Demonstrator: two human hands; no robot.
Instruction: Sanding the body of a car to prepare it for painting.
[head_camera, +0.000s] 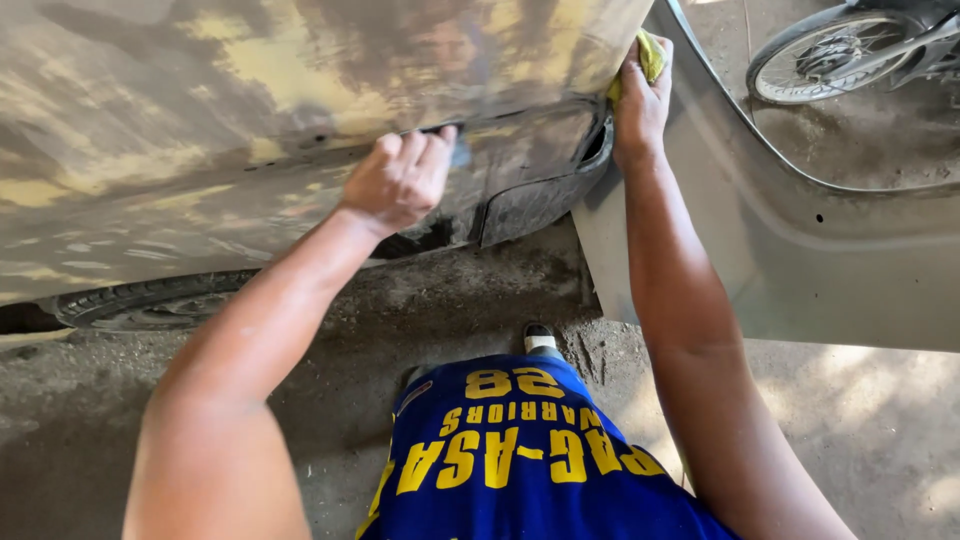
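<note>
A sanded car body panel (200, 120), mottled grey, brown and yellow, fills the upper left. My left hand (398, 180) is curled against its lower crease and presses a small dark piece (461, 152), only partly visible, onto the metal. My right hand (640, 100) grips a yellow cloth (650, 55) at the panel's rear edge, next to the open grey door (800, 260). A dark bumper section (540, 190) sits between the two hands.
A tyre (150, 298) shows under the body at lower left. The ground is dusty concrete (880, 420). A motorbike wheel (825, 55) stands beyond the door at upper right. My blue-and-yellow jersey (520, 460) and one shoe (541, 340) are below.
</note>
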